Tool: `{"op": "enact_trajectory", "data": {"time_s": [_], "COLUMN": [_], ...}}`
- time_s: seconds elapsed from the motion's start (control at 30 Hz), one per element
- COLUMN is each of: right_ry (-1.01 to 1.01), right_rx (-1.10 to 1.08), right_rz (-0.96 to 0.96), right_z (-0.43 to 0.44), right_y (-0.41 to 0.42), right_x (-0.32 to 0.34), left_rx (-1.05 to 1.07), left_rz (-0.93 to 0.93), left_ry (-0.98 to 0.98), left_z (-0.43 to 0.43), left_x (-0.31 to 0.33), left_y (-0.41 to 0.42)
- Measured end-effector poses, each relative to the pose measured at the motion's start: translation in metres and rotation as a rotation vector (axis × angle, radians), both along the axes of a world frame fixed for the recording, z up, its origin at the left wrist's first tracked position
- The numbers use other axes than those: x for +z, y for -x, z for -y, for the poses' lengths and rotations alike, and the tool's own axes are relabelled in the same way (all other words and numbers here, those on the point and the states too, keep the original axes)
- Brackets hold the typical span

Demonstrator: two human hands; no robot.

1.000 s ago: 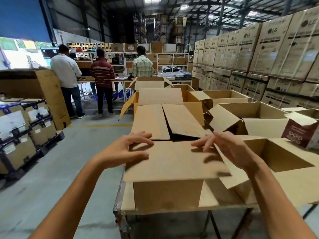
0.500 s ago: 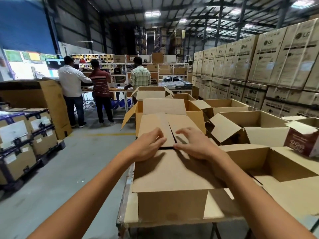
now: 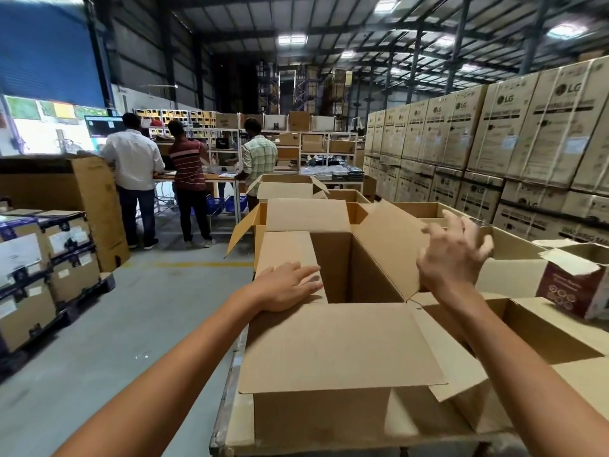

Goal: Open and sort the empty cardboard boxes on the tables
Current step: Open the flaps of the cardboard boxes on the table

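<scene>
A plain brown cardboard box (image 3: 339, 351) stands at the near end of the table, its near flap folded out toward me and its inside dark and bare. My left hand (image 3: 290, 286) rests flat on the box's left inner flap. The right flap (image 3: 385, 245) stands raised and tilted outward. My right hand (image 3: 454, 255) is blurred, fingers spread, just right of that flap; whether it touches the flap I cannot tell. More opened cardboard boxes (image 3: 306, 216) line the table behind and to the right.
A maroon printed box (image 3: 573, 285) lies at the right. Stacked LG cartons (image 3: 494, 140) wall the right side. Three people (image 3: 191, 179) work at a far table with their backs to me. Taped cartons on a pallet (image 3: 43, 268) stand at the left across grey floor.
Both hands were at the seam of the two inner flaps. The right flap has swung up and outward with my right hand; my left hand has slid onto the left flap.
</scene>
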State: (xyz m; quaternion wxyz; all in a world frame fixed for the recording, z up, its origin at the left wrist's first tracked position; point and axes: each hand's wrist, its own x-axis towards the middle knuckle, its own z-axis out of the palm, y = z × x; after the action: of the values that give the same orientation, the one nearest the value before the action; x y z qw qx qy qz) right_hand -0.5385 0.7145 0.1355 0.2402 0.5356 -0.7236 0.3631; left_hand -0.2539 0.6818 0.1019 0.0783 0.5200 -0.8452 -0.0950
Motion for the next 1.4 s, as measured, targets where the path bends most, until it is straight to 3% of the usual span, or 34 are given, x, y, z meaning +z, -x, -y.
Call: {"op": "enact_trajectory", "data": {"time_s": [0.07,0.23,0.37,0.47,0.67,0.83,0.93,1.0,1.1,1.27,1.4], "right_ry": [-0.146,-0.580,-0.861,-0.912,-0.894,-0.854,-0.852,-0.856,-0.859,-0.877,-0.917], "right_rx": [-0.015,0.347,0.356,0.317,0.286,0.287,0.285,0.286,0.304,0.321,0.343], "right_rz": [-0.010,0.238,0.187,0.138,0.156,0.175,0.148,0.126,0.105,0.085,0.078], "right_z": [0.002,0.003,0.010,0.011,0.014,0.018,0.021,0.023,0.022,0.019,0.024], "right_y": [0.004,-0.015,-0.046,-0.053,-0.041,-0.038,-0.039,-0.040,-0.043,-0.044,-0.042], "right_x": [-0.016,-0.027,-0.018,-0.018,-0.027,-0.032,-0.033,-0.034,-0.032,-0.030,-0.030], "left_rx": [-0.011,-0.033,-0.197,-0.220,-0.168,0.031,0.214,0.320,0.410,0.501,0.449], "left_rz": [0.023,0.044,-0.085,-0.066,0.164,0.296,0.352,0.296,0.187,-0.436,-0.437], "left_ry": [0.001,0.005,-0.056,-0.099,0.155,0.066,-0.085,-0.176,-0.122,-0.272,-0.230], "left_z": [0.001,0.004,0.007,0.012,0.021,0.026,0.035,0.033,0.023,0.000,0.017], "left_x": [0.001,0.004,0.012,0.019,0.083,0.159,0.159,0.133,0.071,0.007,0.006], "left_y": [0.003,0.011,0.031,0.046,0.050,-0.001,-0.043,-0.063,-0.067,-0.035,-0.044]}}
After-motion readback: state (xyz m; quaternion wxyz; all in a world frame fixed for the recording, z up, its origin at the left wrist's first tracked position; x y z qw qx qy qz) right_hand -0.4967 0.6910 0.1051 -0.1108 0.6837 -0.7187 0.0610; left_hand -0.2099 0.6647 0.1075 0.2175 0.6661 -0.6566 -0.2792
